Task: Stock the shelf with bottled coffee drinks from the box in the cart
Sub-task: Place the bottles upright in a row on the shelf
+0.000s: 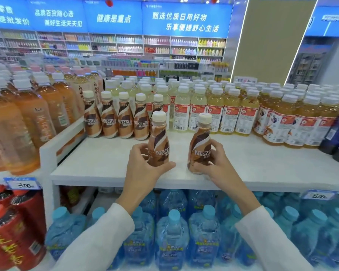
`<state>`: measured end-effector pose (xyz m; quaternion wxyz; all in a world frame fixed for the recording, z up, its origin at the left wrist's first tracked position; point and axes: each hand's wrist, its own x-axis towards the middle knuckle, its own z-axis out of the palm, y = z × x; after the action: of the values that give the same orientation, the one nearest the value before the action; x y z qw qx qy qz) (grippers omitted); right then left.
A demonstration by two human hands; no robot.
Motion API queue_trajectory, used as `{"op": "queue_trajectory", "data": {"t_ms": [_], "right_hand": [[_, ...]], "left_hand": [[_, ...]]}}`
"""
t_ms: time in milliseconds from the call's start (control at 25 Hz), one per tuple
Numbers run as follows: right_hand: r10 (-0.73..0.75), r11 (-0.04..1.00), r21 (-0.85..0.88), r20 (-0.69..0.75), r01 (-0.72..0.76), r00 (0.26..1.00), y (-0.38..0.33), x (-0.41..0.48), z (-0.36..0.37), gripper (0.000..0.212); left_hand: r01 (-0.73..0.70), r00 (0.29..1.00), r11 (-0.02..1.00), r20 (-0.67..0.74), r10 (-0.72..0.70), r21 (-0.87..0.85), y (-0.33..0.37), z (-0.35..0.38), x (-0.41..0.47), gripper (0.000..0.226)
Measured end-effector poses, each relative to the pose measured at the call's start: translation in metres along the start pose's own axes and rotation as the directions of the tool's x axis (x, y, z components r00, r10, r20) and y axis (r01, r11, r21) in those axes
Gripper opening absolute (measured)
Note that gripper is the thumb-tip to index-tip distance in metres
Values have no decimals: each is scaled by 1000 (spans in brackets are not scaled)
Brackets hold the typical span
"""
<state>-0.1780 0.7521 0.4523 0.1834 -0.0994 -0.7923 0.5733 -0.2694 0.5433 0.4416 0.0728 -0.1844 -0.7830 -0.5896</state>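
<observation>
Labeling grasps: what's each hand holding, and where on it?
The left hand grips one coffee bottle round its lower body; the right hand grips a second coffee bottle the same way.

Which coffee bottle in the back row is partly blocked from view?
The rightmost one, beside the pale yellow drinks: the bottle in the left hand covers its lower half, while the other four show fully.

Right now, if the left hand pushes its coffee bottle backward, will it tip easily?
The coffee bottle is tall and slim, so a push near the cap could tip it. It looks full, so probably steadier pushed low, where the left hand grips. The smooth shelf should let it slide.
</observation>
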Motion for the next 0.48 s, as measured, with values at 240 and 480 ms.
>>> {"op": "queue_trajectory", "data": {"t_ms": [240, 480], "right_hand": [[-36, 992, -125, -19, 33, 999, 3, -2, 10, 68], [-65, 980, -194, -54, 54, 996, 4, -6, 14, 74]], "left_hand": [[46, 986, 998, 164, -40, -33, -6, -5, 13, 54], [13, 968, 998, 252, 4, -64, -3, 0, 10, 52]]}}
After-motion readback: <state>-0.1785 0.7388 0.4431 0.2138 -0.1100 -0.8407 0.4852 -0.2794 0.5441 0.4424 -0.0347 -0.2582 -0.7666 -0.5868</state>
